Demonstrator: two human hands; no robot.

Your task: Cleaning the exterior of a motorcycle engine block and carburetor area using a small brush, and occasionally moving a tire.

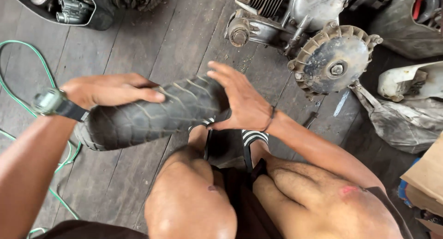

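I am crouching over a wooden plank floor (138,50) and holding a worn black motorcycle tyre (152,114) up in front of my knees, off the boards. My left hand (108,89) is lying over the tyre's left part, fingers curled across the tread in a clenched grip, with a wristwatch (50,102) on that wrist. My right hand (240,100) is pressing its palm and spread fingers against the tyre's right end; that grip is flat rather than closed round it. My striped sandals (251,140) are showing just below the tyre. Far right of the tyre, a motorcycle engine (286,13) with a round finned cover (332,61) is sitting on the floor. A green hose (27,73) is trailing along the left.
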